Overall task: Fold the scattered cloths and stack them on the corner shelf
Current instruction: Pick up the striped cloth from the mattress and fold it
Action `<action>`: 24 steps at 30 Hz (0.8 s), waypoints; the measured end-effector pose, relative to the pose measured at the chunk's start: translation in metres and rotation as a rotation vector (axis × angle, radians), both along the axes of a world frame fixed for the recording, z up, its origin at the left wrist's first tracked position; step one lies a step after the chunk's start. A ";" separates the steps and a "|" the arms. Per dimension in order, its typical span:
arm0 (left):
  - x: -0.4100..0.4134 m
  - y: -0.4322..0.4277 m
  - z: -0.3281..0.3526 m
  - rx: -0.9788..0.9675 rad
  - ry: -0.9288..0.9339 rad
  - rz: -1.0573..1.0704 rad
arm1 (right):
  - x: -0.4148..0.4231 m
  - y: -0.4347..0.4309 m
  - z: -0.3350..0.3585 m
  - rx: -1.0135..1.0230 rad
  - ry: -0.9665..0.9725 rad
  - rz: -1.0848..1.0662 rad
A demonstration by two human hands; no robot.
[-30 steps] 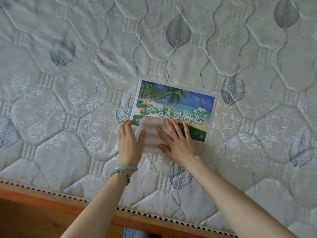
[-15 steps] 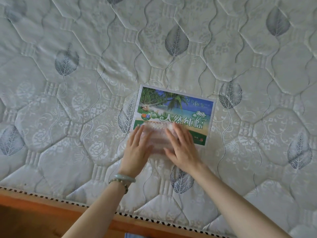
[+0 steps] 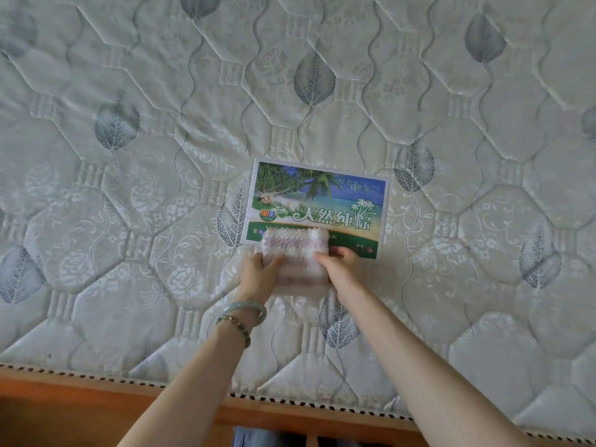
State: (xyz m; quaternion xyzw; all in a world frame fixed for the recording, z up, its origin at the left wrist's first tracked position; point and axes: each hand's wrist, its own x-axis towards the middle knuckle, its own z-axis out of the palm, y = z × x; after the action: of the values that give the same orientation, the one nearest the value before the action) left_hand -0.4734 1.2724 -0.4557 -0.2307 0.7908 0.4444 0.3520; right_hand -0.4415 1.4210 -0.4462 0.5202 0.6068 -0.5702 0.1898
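A small folded cloth point(image 3: 296, 253), white with pale pink stripes and a bumpy weave, lies at the middle of the head view, its far edge over the printed label of a mattress. My left hand point(image 3: 259, 274) grips the cloth's left side, thumb on top and fingers under the edge. My right hand point(image 3: 342, 269) grips its right side the same way, fingers curled around the edge. Both forearms reach in from the bottom of the frame. The corner shelf is out of view.
The quilted mattress point(image 3: 161, 156) with grey leaf print fills the view. A colourful beach-scene label point(image 3: 322, 195) is sewn on it. An orange wooden bed frame point(image 3: 64, 408) runs along the bottom edge. A jade bangle and bead bracelet sit on my left wrist.
Both hands went from pressing flat on the cloth to gripping its left and right sides. The cloth now looks smaller and thicker.
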 end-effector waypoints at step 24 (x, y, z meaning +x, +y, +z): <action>0.166 0.192 0.291 0.553 0.134 -0.463 | 0.258 0.188 0.284 0.025 0.588 -0.412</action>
State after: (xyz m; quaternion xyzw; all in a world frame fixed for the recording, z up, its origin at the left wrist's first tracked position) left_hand -0.3075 1.4648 -0.1651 0.0881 0.6935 0.5639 0.4396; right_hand -0.1831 1.6091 -0.1623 0.4476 0.5248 -0.7143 -0.1184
